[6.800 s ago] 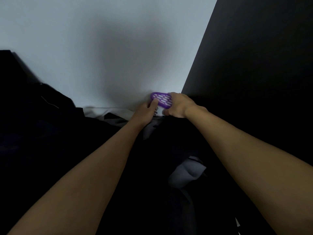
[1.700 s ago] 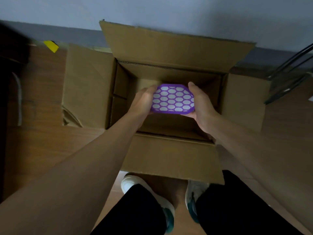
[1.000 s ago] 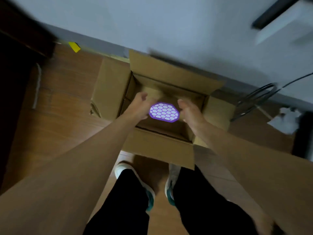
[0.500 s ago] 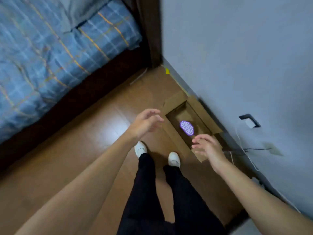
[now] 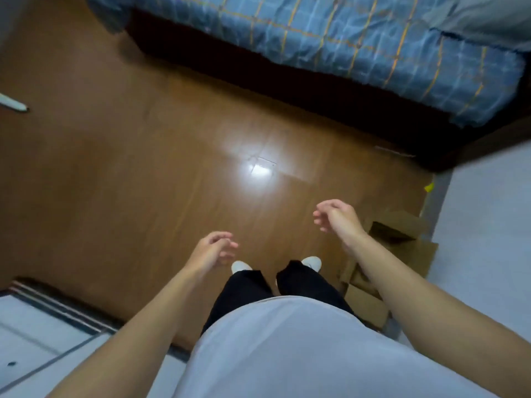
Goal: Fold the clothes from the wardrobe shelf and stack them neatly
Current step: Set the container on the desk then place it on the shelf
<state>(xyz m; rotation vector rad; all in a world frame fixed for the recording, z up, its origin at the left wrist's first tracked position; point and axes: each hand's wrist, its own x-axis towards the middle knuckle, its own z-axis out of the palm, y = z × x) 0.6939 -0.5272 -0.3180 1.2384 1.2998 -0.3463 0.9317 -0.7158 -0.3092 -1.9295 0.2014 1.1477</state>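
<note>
Two hands hang empty over the wooden floor (image 5: 143,168): the left hand (image 5: 211,251) at seven o'clock of the bright glare, the right hand (image 5: 337,216) at four o'clock of it. Each has loosely curled, parted fingers and grips nothing. The likeliest slip from here is a stumble. The cardboard box (image 5: 402,228) sits at three o'clock of the white shoes (image 5: 241,265), near the right leg, and a turn that way could catch a flap. The view is smeared, so the box may be nearer than it seems. No clothes show, nor the wardrobe shelf, so their look cannot be judged. The bed (image 5: 359,38) at twelve o'clock shows a blue checked cover.
</note>
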